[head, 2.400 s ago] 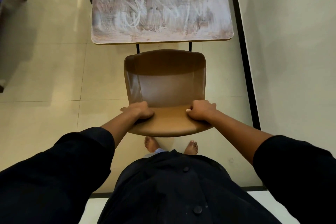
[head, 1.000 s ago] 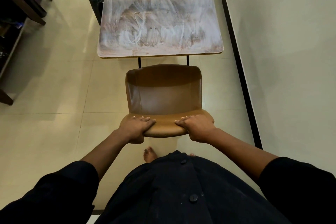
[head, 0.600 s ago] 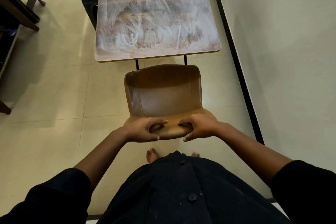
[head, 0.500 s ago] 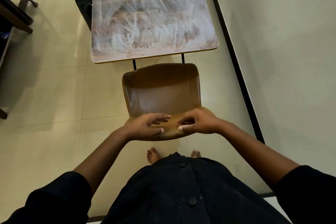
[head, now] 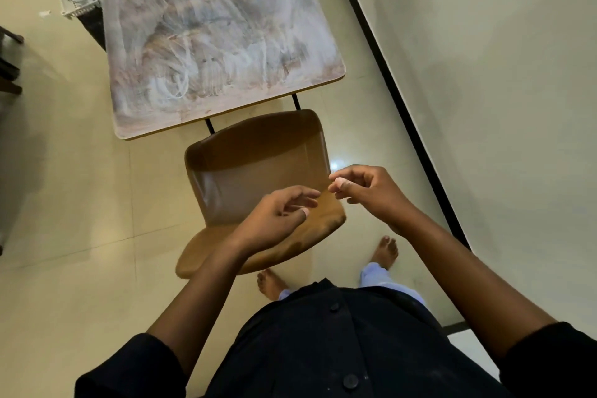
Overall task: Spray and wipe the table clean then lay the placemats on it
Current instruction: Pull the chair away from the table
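The brown chair [head: 258, 184], earlier gripped at its backrest top, has been released. The left hand [head: 277, 220] and right hand [head: 368, 192] have been lifted above the chair, fingers loosely curled, nothing held. More of the table [head: 213, 32] beyond the chair is shown.

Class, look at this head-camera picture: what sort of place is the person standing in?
Probably an indoor dining or café corner: a small smeared table by a plain wall, a brown chair drawn up to it, and glossy floor tiles.

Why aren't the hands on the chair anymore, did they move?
Yes. Both the left hand and right hand let go of the chair backrest and lifted above it.
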Demonstrator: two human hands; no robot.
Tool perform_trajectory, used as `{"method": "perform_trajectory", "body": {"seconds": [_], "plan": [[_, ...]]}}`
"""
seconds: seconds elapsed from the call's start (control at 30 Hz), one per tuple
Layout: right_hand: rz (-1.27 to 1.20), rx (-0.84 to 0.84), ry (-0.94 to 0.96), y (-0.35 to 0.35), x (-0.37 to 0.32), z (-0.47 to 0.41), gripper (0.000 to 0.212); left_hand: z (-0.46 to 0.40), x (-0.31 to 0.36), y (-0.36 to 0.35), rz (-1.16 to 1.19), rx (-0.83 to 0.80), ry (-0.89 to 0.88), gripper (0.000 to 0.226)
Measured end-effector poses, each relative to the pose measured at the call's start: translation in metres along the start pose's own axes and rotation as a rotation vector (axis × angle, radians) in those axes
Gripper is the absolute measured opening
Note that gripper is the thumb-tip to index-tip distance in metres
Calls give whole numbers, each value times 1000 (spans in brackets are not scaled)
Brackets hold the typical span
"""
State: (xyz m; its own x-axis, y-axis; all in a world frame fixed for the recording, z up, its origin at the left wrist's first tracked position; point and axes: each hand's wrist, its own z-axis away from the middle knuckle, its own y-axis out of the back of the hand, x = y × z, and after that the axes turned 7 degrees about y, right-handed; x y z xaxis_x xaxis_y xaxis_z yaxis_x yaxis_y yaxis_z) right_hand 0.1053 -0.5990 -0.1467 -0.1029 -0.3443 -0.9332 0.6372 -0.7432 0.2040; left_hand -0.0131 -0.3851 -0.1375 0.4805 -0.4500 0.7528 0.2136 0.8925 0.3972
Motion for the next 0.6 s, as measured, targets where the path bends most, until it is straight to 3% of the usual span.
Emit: {"method": "perform_trajectory", "body": {"seconds": [0.33,0.6], "plan": [[-20,75,-52,166,26,-30,14,-96,123,-86,212,270,49,33],[-33,101,-9,247,11,-83,16,-160,178,-79,270,383,31,31]]}}
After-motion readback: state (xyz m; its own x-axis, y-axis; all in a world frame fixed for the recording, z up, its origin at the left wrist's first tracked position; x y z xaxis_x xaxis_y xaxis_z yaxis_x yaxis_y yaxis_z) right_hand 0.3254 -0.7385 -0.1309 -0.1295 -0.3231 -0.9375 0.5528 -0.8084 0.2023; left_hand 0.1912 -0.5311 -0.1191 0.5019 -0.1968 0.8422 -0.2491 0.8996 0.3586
